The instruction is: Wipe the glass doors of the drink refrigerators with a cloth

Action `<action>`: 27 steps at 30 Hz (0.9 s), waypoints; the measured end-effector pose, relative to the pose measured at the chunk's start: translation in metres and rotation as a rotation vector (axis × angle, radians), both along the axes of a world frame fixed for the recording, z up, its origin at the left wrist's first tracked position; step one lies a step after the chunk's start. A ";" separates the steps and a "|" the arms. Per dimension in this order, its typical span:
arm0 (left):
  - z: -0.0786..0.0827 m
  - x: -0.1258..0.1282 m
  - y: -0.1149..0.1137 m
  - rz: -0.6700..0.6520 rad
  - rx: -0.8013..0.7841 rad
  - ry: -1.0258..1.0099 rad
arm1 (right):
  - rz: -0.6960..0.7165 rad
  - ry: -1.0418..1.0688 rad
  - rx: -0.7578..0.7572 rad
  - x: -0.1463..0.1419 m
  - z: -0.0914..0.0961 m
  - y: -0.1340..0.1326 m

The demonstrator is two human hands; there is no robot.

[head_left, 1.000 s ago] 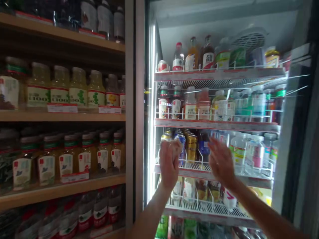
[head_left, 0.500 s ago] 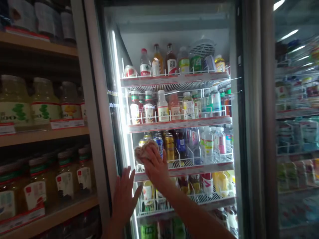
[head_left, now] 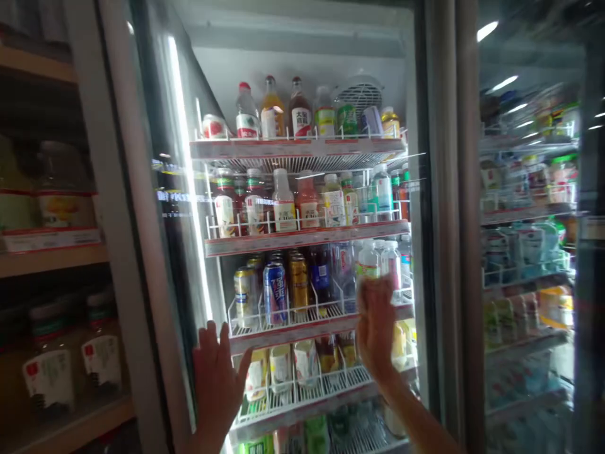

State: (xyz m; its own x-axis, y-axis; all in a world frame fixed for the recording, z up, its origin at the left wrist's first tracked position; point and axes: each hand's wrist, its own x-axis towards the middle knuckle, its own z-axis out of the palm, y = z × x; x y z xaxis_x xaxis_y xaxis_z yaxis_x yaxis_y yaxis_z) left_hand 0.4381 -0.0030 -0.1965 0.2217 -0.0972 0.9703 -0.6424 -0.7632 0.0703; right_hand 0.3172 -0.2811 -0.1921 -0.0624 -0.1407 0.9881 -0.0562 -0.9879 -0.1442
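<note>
My left hand (head_left: 218, 378) lies flat against the glass door (head_left: 302, 63), fingers up and thumb spread to the right. It is near the door's lit left side. My right hand (head_left: 377, 331) is pressed to the same glass further right, in front of the third shelf. Motion smears its fingertips. Its fingers are closed over a cloth, which is mostly hidden and blurred now. Behind the glass, a blue can (head_left: 275, 293) and a gold can (head_left: 299, 282) stand between my hands.
Wire shelves with bottles and cans fill the lit cooler, such as an orange drink bottle (head_left: 271, 110) on top. To the left are wooden shelves (head_left: 54, 257) with juice bottles. A metal frame (head_left: 449, 221) separates a second glass-fronted cooler (head_left: 524, 214) on the right.
My right hand has swept from the left part of the glass to the right with the cloth. My left hand stays flat on the door. The view has turned rightward.
</note>
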 end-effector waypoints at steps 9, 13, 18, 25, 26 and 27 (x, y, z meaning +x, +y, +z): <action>0.004 -0.005 0.004 -0.022 0.016 -0.008 | -0.192 0.029 0.001 -0.022 0.002 -0.044; 0.013 -0.013 -0.006 -0.019 0.042 -0.054 | -0.195 -0.065 0.093 -0.024 0.011 -0.055; 0.033 -0.019 -0.035 -0.058 0.104 -0.102 | -0.104 0.196 -0.176 -0.001 0.002 0.004; 0.032 -0.016 -0.040 -0.056 0.117 -0.090 | -0.257 -0.061 0.051 -0.030 0.036 -0.077; 0.032 -0.016 -0.040 -0.058 0.113 -0.092 | -0.249 -0.085 0.077 -0.028 0.040 -0.077; 0.031 -0.016 -0.040 -0.058 0.109 -0.092 | -0.231 -0.080 0.073 -0.025 0.041 -0.070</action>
State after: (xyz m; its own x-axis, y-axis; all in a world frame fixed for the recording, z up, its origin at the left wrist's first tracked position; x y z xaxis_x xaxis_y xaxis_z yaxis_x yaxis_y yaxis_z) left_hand 0.4218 -0.0433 -0.1651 0.1233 -0.2132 0.9692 -0.6857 -0.7243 -0.0721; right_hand 0.2922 -0.3507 -0.1508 -0.1785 -0.1843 0.9665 -0.2647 -0.9371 -0.2276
